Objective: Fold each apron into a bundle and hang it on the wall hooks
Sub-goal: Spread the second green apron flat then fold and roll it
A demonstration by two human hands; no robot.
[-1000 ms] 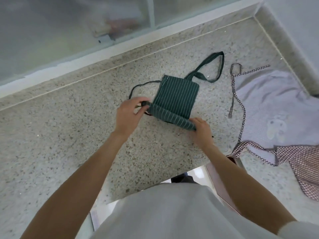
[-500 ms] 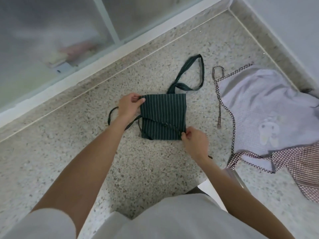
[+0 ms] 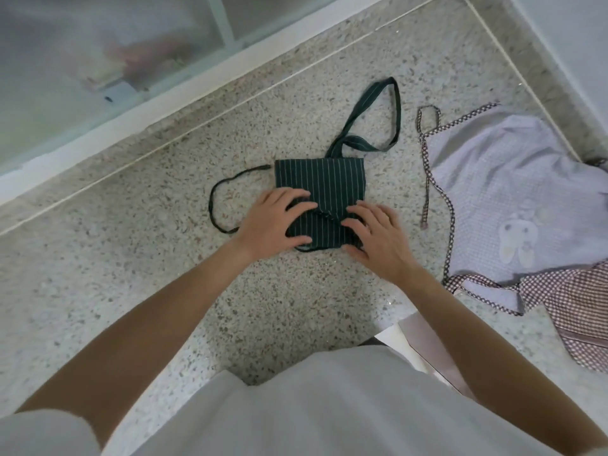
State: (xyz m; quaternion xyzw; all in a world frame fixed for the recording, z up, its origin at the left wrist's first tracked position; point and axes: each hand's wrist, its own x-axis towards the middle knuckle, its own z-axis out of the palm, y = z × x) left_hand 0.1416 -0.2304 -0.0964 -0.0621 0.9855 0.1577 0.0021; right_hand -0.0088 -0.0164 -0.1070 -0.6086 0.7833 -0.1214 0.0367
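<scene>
Seen from the head camera, a dark green pinstriped apron (image 3: 324,189), folded into a flat, nearly square bundle, lies in the middle of a speckled terrazzo desk (image 3: 131,258). The left hand (image 3: 274,222) rests palm down on the bundle's near left part, fingers spread and fairly straight, its grip open and pressing the cloth rather than clasping it. The right hand (image 3: 371,233) lies the same way on the near right part, fingers fanned across the striped fabric, grip likewise open. A wide neck strap (image 3: 368,103) of the same striped cloth loops away from the bundle's far edge, and a thin dark tie cord (image 3: 217,200) curls in an arc off its left side. Just to the right, apart from the green bundle, a pale lilac apron (image 3: 503,192) of fine checked weave lies spread out and unfolded, edged in brown gingham trim (image 3: 449,225) and bearing a small white rabbit motif (image 3: 518,238). A frosted glass panel in a white frame (image 3: 184,90) runs along the desk's far edge. Both forearms are bare, below a white garment (image 3: 329,406).
</scene>
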